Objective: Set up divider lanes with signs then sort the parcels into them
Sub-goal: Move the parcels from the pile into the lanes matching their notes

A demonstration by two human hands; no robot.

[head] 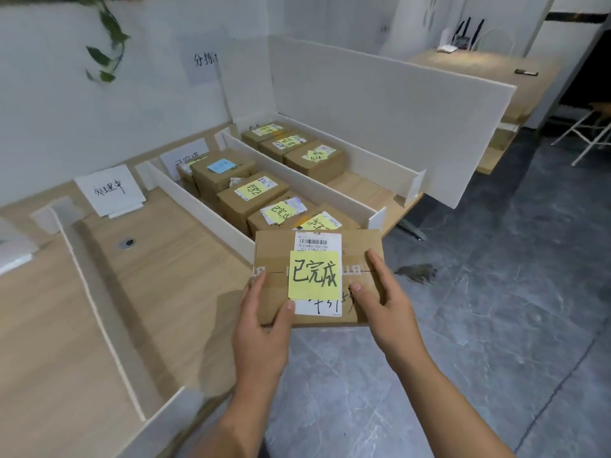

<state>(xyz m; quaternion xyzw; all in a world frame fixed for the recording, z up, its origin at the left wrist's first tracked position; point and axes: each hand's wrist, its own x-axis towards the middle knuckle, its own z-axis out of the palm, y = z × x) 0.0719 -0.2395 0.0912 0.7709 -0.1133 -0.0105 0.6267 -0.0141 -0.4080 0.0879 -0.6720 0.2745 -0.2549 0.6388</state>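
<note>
A brown cardboard parcel [274, 246] with a white barcode label and a yellow sticky note hangs at the front end of the middle lane. My left hand [264, 322] grips its near left corner, thumb on top. My right hand [385, 302] holds its right side, fingers laid over the top. White divider boards [201, 209] split the wooden table into lanes. The middle lane holds several noted parcels [251, 196]. Three more parcels [314, 157] sit in the right lane. A white sign [110, 190] stands at the back of the left lane, another sign [183, 157] behind the middle lane.
A tall white panel [396, 120] closes the table's right side. The grey stone floor [496, 292] lies to the right, with a dark smudge [418, 272] near the table leg. A round metal grommet [127, 243] sits in the left lane. Another desk and a chair stand far right.
</note>
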